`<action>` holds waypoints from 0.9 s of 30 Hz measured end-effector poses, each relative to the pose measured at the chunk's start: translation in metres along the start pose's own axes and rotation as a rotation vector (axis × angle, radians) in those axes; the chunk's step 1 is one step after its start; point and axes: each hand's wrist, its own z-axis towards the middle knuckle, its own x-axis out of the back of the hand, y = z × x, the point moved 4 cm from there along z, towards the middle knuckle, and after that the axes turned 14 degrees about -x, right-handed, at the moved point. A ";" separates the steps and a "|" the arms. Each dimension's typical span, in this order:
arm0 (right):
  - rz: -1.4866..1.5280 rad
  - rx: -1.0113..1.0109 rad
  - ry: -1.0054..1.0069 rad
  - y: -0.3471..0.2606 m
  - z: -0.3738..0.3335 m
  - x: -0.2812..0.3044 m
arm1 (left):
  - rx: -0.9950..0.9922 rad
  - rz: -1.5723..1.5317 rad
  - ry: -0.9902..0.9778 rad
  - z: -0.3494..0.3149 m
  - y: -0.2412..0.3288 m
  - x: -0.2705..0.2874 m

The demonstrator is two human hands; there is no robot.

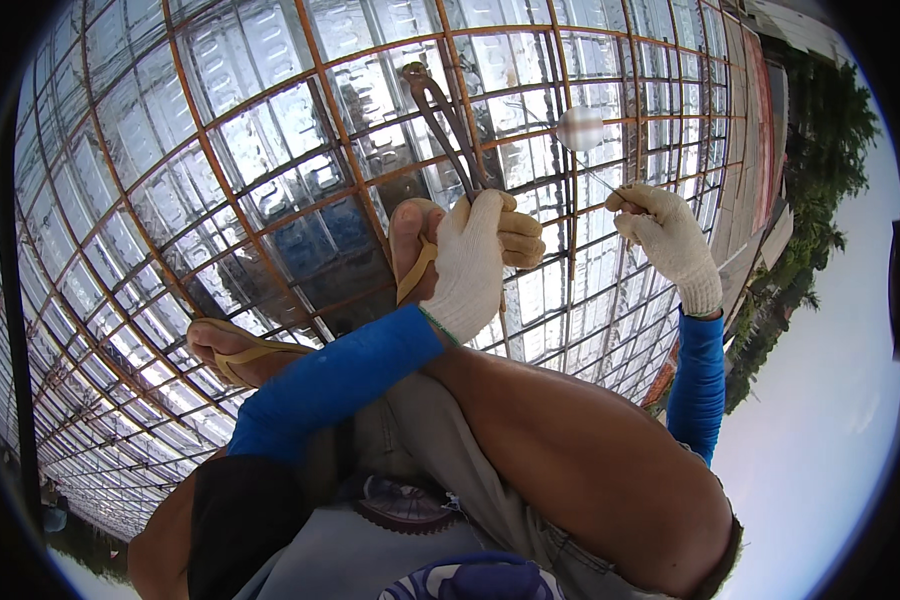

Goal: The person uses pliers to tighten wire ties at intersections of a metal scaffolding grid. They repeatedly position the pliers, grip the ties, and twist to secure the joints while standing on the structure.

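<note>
My left hand (475,262), in a white knit glove and blue sleeve, is closed around the handles of long dark pincers (448,122). Their jaws point away from me over a rusty rebar grid (270,105). My right hand (670,238), gloved the same way, pinches a thin wire (600,180) between its fingertips. The wire runs up to a pale round blurred thing (580,128). Both hands hover just above the bars, about a hand's width apart.
I squat on the grid, with my feet in yellow flip-flops (415,265) (245,352) resting on the bars. A shiny silver sheet (220,60) lies under the mesh. The grid's edge (760,150) runs along the right, with trees (820,170) and sky beyond.
</note>
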 end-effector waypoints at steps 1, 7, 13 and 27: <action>0.014 0.005 0.005 0.004 0.004 -0.001 | 0.012 0.052 0.045 -0.007 -0.001 0.008; -0.025 -0.081 -0.140 0.005 0.028 -0.023 | 0.297 -0.151 0.299 -0.078 0.032 0.033; -0.025 -0.150 -0.297 -0.013 0.053 -0.050 | 0.805 1.077 0.105 -0.090 0.108 0.001; -0.052 0.041 -0.255 -0.030 0.098 -0.060 | -0.356 2.362 -0.648 0.164 0.139 -0.011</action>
